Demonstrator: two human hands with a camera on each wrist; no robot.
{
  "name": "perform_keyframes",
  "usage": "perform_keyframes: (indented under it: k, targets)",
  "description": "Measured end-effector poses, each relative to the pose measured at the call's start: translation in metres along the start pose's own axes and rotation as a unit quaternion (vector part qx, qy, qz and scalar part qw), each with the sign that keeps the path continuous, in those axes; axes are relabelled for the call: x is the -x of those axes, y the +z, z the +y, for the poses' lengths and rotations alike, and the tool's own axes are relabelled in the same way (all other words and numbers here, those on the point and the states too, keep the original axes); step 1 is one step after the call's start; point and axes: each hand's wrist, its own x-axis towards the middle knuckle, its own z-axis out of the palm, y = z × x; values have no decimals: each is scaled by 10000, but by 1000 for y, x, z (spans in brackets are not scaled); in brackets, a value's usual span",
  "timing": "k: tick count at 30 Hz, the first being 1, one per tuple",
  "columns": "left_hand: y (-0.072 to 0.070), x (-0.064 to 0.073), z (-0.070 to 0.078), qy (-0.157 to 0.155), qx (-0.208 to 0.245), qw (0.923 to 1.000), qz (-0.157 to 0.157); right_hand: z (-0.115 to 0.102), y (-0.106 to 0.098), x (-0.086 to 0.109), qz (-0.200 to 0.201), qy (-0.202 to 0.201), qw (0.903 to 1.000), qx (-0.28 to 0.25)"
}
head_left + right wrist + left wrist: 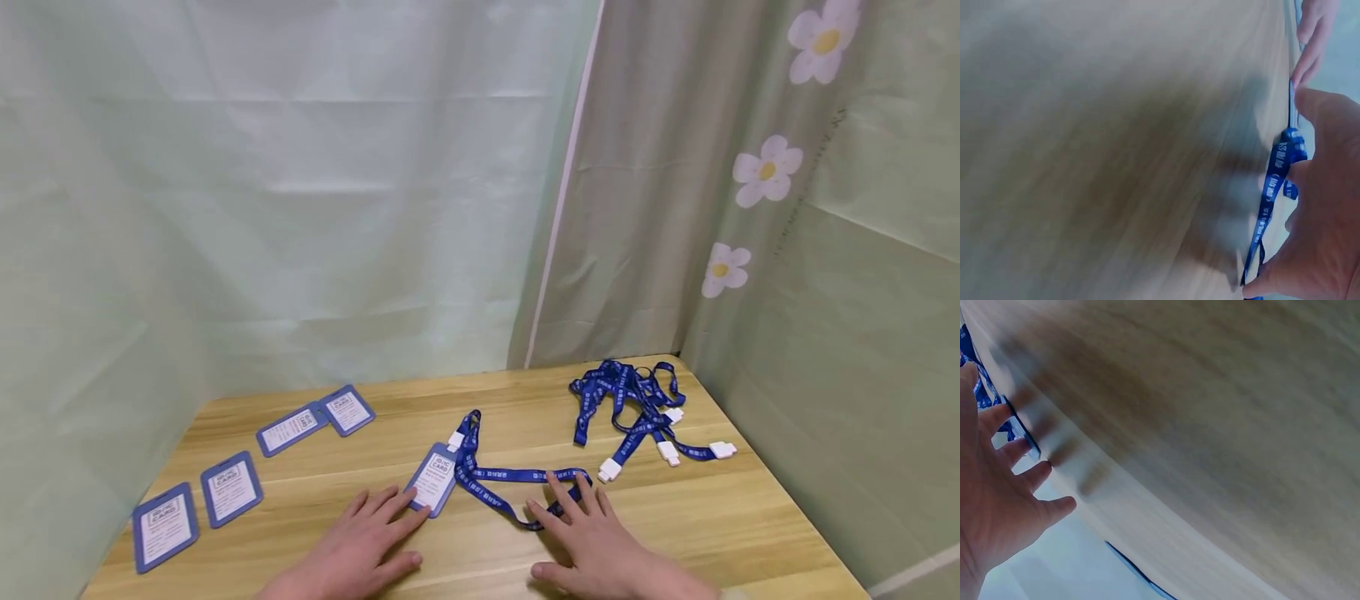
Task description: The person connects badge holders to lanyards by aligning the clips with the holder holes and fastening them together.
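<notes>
A blue ID card holder (433,481) lies face up on the wooden table, joined by a white clip (455,442) to a blue printed lanyard (504,476). My left hand (360,546) rests palm down with fingers spread, its fingertips at the holder's lower left corner. In the left wrist view, the left hand (1007,481) has its fingers extended towards the holder's edge. My right hand (592,542) lies over the right end of the lanyard loop, fingers spread and fingertips on the strap. The right wrist view shows the strap (1269,194) running beside the right hand (1329,206).
Several blue card holders lie on the left: one (165,527) nearest, another (232,489) beside it, and two overlapping ones (292,428) farther back. A tangled pile of blue lanyards (618,392) with white clips sits at the back right. Curtains (360,208) enclose the table (480,567).
</notes>
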Motion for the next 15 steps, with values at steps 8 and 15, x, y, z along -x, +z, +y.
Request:
perform_keyframes:
  k: [8, 15]
  targets:
    - [-1, 0, 6, -35, 59, 10000, -4, -10, 13, -18, -8, -595, 9982, -54]
    - [-2, -8, 21, -322, 166, 9993, -31, -22, 13, -40, -1, -822, 9925, 905]
